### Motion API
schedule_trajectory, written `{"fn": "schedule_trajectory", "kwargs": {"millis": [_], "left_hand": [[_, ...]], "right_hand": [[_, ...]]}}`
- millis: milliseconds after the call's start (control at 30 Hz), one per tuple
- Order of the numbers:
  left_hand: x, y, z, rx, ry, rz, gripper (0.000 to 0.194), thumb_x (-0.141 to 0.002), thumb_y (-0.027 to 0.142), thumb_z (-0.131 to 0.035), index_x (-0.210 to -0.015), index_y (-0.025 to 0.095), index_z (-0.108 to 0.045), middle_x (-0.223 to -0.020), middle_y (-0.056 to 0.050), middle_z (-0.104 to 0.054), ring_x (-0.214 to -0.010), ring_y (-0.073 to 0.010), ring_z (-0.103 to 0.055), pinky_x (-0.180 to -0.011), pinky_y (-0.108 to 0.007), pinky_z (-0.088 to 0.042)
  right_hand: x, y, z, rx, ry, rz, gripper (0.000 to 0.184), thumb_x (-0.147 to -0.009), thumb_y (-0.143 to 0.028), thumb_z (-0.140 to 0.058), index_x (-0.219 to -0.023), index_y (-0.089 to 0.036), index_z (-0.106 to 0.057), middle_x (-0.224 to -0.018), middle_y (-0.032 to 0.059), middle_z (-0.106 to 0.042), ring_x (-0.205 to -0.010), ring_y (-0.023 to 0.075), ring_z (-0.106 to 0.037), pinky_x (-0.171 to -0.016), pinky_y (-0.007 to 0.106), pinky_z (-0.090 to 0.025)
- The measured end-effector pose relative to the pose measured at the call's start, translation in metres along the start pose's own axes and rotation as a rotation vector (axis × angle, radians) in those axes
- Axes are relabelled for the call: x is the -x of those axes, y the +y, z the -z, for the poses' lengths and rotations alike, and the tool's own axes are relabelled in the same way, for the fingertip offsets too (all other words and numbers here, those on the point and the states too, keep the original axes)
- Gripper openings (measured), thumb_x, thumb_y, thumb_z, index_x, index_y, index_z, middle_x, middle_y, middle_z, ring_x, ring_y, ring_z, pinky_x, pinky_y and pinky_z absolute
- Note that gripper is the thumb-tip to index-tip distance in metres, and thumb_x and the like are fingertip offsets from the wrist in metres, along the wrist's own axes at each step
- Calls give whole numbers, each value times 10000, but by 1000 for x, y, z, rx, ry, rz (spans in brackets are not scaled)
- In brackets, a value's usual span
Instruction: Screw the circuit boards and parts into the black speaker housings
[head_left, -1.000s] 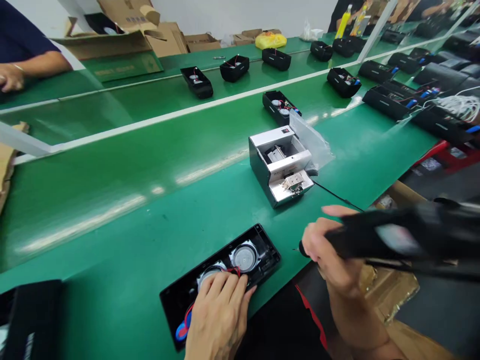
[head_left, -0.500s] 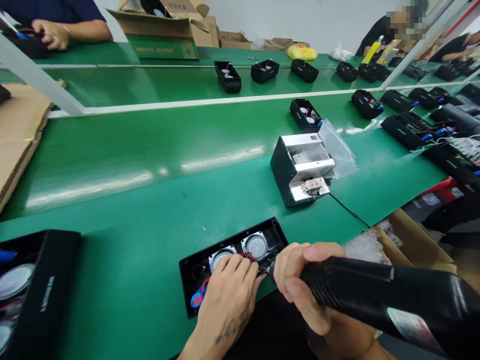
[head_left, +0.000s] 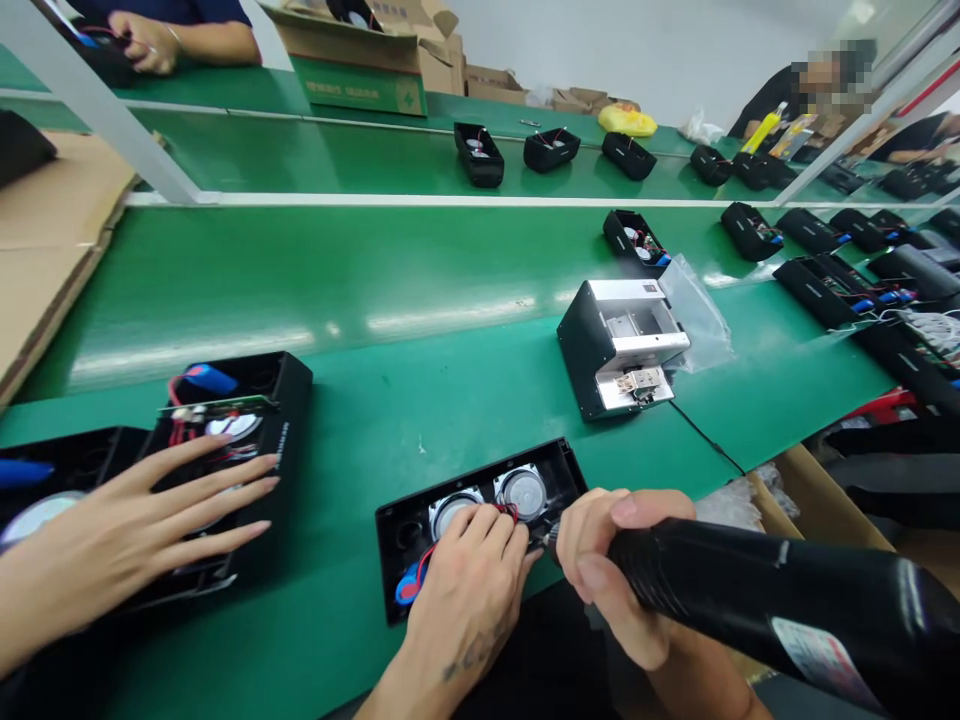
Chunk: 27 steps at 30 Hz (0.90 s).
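Someone else's hand (head_left: 120, 530) came in from the left onto another black speaker case (head_left: 281, 400). Your left hand (head_left: 465, 600) lay on the wires in your black speaker case (head_left: 480, 490), by two round speakers (head_left: 523, 492); pinching? You cannot tell. Your right hand (head_left: 607, 570) gripped a black screwdriver (head_left: 750, 600) tight.

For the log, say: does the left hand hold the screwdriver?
No; the right hand grips the screwdriver, the left hand rests on the speaker housing.

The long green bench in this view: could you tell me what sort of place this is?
Most likely an electronics factory assembly line, probably for speakers. A long green workbench is lined with open black housings fitted with speaker drivers and wiring, and the right hand grips a black electric screwdriver.
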<state>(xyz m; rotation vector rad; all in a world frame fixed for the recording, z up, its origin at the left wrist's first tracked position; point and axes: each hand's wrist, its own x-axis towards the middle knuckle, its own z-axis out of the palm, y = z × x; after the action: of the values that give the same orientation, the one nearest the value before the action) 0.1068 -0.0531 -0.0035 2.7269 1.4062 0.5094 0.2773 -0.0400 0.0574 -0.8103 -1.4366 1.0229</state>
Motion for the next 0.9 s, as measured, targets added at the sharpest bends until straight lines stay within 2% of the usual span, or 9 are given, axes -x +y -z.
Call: {"fn": "schedule_trajectory", "kwargs": {"millis": [200,333,467,733,900], "left_hand": [[2,1,-5,-2,-7,4,210,-1071,223,-562,-874,220,-636,-806,-16,-612,-792,-244,-529,-799,-419,-423],[4,2,-9,-5,8,-6,210,-1074,239,-565,-880,219,-643,-810,-19,-615,-794,-244,-530,-799,-421,-429],[4,2,-9,-17,16,-5,199,-1059,236,-585,-865,226,-629,-790,-15,-603,-777,-242,-522,-791,-419,-431],[3,1,-9,-52,-6,1,243,-1063,215,-555,-826,230,-606,-769,-8,-585,-776,-241,-538,-755,-426,-438],[7,2,-14,-20,-22,-9,178,-1036,194,-575,-874,238,-634,-790,-12,-609,-799,-242,-567,-780,-423,-461]], "right_hand": [[2,6,0,65,-22,17,331,-1028,-194,-663,-1253,-385,-513,-729,-69,-575,-615,186,-631,-623,376,-560],[0,10,-10,74,44,113,252,-1010,-224,-696,-1156,-362,-543,-659,-83,-537,-517,176,-627,-533,358,-555],[-4,10,-17,127,67,140,277,-965,-189,-725,-1099,-357,-549,-608,-84,-532,-466,187,-608,-494,370,-561],[-5,10,-16,130,21,125,352,-888,-106,-724,-1074,-352,-555,-636,-85,-537,-474,175,-594,-541,362,-580],[-3,15,-23,72,102,106,342,-880,-106,-716,-1054,-351,-553,-637,-99,-509,-475,158,-559,-555,344,-542]]}}
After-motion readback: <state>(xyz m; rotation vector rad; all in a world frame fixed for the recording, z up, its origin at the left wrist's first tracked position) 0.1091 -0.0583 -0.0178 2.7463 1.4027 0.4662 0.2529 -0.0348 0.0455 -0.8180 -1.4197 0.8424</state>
